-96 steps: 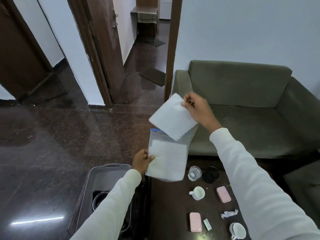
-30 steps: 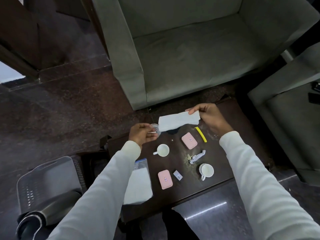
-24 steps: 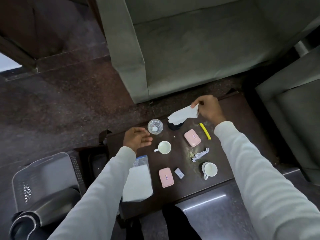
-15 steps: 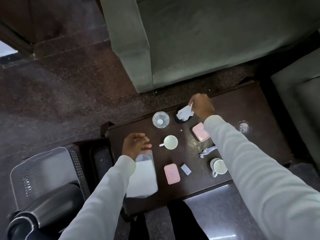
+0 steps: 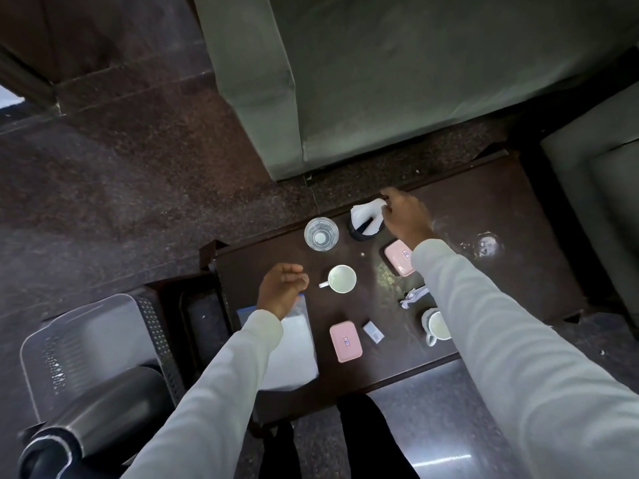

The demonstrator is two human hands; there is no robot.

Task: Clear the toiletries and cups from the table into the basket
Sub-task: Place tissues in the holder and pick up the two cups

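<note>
My right hand (image 5: 404, 216) pinches a white tissue (image 5: 367, 213) that is pushed into a small black cup (image 5: 361, 232) at the far edge of the dark table (image 5: 511, 216). My left hand (image 5: 281, 288) hovers with loosely curled fingers, holding nothing, over the top of a clear bag of white tissues (image 5: 294, 347). A clear glass (image 5: 321, 234) stands left of the black cup. On the table lie two white cups (image 5: 341, 279) (image 5: 436, 326), two pink cases (image 5: 345, 341) (image 5: 398, 258), a small white sachet (image 5: 373, 331) and a crumpled white wrapper (image 5: 413, 297).
A grey plastic basket (image 5: 86, 337) stands on the floor left of the table, with a dark steel bottle (image 5: 96, 420) lying in it. A green sofa (image 5: 397, 70) faces the table's far side; another seat (image 5: 601, 188) is at the right. A white smear (image 5: 487, 244) marks the table.
The view has tilted down onto the table. My right hand carried the tissue down and stuffed it into the black cup. My left hand left the glass and drew back over the tissue bag.
</note>
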